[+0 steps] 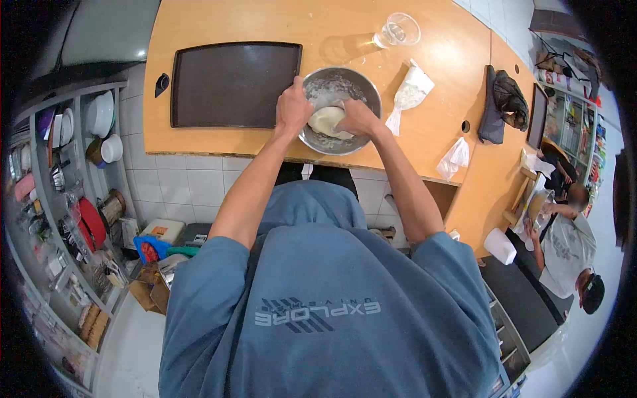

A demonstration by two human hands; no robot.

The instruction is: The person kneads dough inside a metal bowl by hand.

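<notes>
A metal mixing bowl with floury smears inside stands near the front edge of the wooden table. My left hand grips its left rim, fingers closed over the edge. Inside lies a pale, smooth lump of dough. My right hand reaches in from the right, its fingers bent against the dough; part of them is hidden in the bowl. Just left of the bowl is a dark baking tray, close to my left wrist.
A clear cup stands behind the bowl. To the right lie a plastic bag of white powder, a smaller white bag and dark cloth items. Crowded shelves line the left. People sit at far right.
</notes>
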